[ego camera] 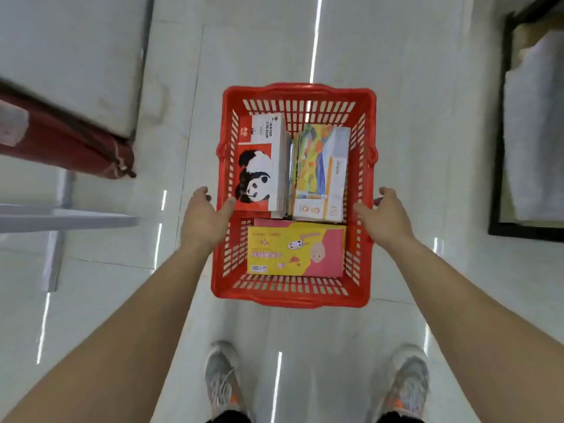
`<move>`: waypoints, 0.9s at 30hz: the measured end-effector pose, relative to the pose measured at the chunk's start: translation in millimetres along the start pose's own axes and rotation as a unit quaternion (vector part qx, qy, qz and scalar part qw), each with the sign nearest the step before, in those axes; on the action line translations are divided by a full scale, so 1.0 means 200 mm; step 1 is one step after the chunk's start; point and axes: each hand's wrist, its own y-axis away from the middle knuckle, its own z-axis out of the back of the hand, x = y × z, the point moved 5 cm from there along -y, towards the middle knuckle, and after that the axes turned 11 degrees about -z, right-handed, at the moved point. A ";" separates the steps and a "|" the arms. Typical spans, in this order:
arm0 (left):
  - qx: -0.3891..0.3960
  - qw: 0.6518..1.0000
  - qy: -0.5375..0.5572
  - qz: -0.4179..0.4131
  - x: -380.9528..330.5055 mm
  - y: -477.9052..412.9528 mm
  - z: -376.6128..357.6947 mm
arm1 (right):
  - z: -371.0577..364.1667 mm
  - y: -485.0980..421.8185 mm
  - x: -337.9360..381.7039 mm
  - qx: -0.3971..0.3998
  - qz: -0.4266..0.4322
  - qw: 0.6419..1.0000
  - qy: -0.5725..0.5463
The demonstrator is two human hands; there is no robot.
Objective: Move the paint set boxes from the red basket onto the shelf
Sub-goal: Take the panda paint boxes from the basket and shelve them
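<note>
Hands: our left hand [204, 215] and right hand [385, 214], both spread open and holding nothing, flank the red basket [293, 296] on the floor, likely to lift it; inside lie panda box [259, 175], painted box [323, 172], yellow box [294, 248]; shelf edge [70, 219] sits leftward, nothing blocking.

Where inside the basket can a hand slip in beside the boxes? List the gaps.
Basket: one bare strip at the far end, between the far wall and the panda box and landscape box. A thin gap runs along the left wall beside the yellow box. Elsewhere the boxes are packed edge to edge. Left hand and right hand sit open at the side rims.
</note>
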 end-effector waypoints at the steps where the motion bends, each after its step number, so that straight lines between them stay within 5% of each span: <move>1: -0.008 1.000 0.020 0.006 0.04 -0.03 -0.04 | -0.04 -0.05 -0.03 -0.001 -0.005 1.000 -0.030; 8: -0.095 0.991 0.006 -0.096 0.11 -0.11 -0.19 | -0.17 -0.16 -0.13 -0.146 0.125 0.981 -0.031; 16: -0.080 0.993 0.005 -0.085 0.00 0.14 -0.09 | 0.01 0.10 -0.18 -0.123 0.122 0.981 -0.083; 27: -0.042 0.998 0.028 -0.030 -1.11 1.32 0.96 | 1.31 1.41 0.10 -0.079 0.085 0.989 -0.096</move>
